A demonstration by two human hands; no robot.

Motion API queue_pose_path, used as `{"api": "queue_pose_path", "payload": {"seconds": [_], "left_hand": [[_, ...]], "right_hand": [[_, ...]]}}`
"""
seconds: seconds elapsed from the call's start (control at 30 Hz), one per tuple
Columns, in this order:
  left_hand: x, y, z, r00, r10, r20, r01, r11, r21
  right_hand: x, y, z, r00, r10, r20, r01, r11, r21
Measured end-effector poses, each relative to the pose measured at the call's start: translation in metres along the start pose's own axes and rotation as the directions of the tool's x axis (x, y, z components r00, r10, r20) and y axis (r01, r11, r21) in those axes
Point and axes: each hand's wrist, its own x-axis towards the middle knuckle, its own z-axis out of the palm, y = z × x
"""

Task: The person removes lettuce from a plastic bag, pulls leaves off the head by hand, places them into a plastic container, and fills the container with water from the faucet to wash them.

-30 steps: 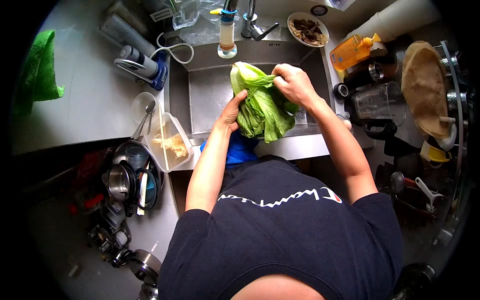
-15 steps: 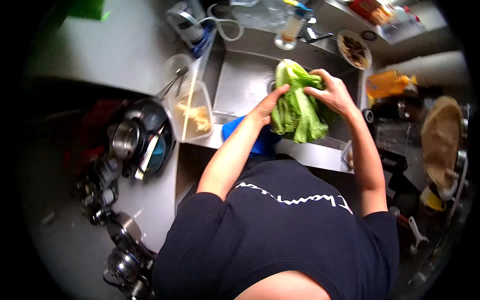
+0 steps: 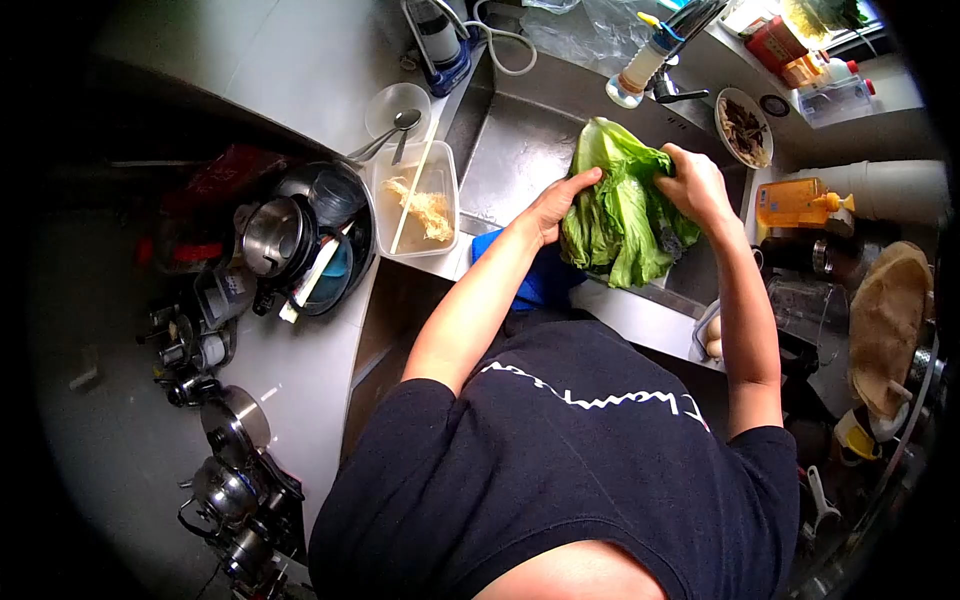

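A head of leafy green lettuce (image 3: 622,215) is held up over the near part of the steel sink (image 3: 515,150). My left hand (image 3: 562,205) grips its left side, thumb lying across the leaves and fingers hidden behind. On the right, my right hand (image 3: 695,185) pinches the upper edge of a leaf with its fingers curled in. The outer leaves hang loosely, and a dark patch shows at their lower right. A blue cloth (image 3: 545,283) lies below the lettuce at the sink's front edge.
Left of the sink stands a clear plastic container (image 3: 450,215) with pale shreds and a chopstick. A bowl (image 3: 727,100) of brown pieces sits at the back right, near the faucet (image 3: 690,25). An orange bottle (image 3: 795,203) lies right. Stacked pots (image 3: 275,237) crowd the left counter.
My right hand has shifted from the lettuce's top to its right edge, its fingers now closed on a leaf. The leaves are spread wider. The camera view has shifted slightly.
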Motion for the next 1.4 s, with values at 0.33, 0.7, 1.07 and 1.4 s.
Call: {"api": "queue_pose_path", "payload": {"seconds": [0.33,0.7,1.07,1.4], "left_hand": [[0.007,-0.012,0.017,0.937,0.334,-0.102,-0.293,0.911,0.288],[0.014,-0.047,0.065,0.483,0.855,0.188,-0.326,-0.024,0.945],[-0.006,-0.002,0.083,0.762,0.623,0.176,-0.500,0.393,0.772],[0.020,0.012,0.065,0.788,0.539,0.299,-0.330,-0.041,0.943]], "right_hand": [[-0.031,-0.007,0.025,0.895,0.002,-0.446,-0.020,0.999,-0.035],[-0.072,-0.030,0.064,0.862,0.474,-0.178,-0.119,0.532,0.838],[-0.074,0.025,0.055,0.944,0.330,0.000,0.127,-0.364,0.923],[-0.074,0.032,0.043,0.976,0.185,0.116,-0.028,-0.421,0.906]]}}
